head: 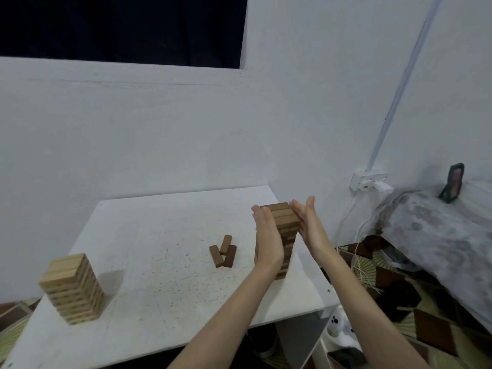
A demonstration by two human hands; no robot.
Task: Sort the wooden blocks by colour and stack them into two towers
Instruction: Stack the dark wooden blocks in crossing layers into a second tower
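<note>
A tall tower of dark brown blocks [287, 227] stands near the right edge of the white table [159, 235]. My left hand [267, 235] lies flat against the tower's left side with straight fingers. My right hand [306, 222] lies flat against its right side, fingers straight, thumb up. Three loose dark brown blocks [223, 251] lie in a small heap on the table left of the tower. A shorter tower of light wooden blocks [73, 287] stands at the table's front left.
A white wall backs the table, with a dark window above. A wall socket [370, 181] with a plug and white cables is at the right. A patterned covered surface [439, 235] and a small stand [454, 186] lie further right. Patterned flooring lies below.
</note>
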